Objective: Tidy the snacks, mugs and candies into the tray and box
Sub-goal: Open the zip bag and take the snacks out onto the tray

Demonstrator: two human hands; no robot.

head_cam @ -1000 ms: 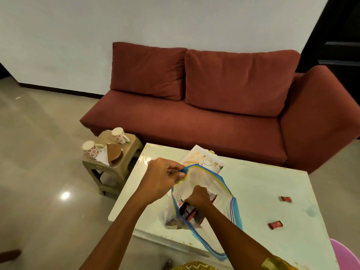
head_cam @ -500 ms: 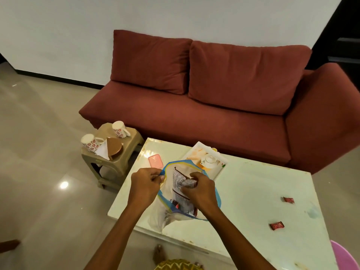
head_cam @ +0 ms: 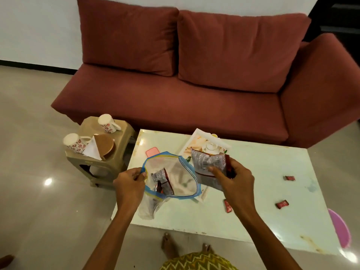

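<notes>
We hold the silver-and-red snack packet [head_cam: 209, 165] just right of centre, clear of the zip bag [head_cam: 181, 179] whose mouth it sat in half a second ago. It now hangs over the tray [head_cam: 215, 137], ready to be laid there. Its long axis runs up-frame, leaning left, with the crumpled top toward the sofa. Our right hand [head_cam: 234, 181] clamps its lower half. Our left hand [head_cam: 130, 182] pinches the bag's rim above the bench [head_cam: 259, 193].

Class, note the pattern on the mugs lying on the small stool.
The mugs carry small red flower motifs on white, best seen in the head view.
</notes>
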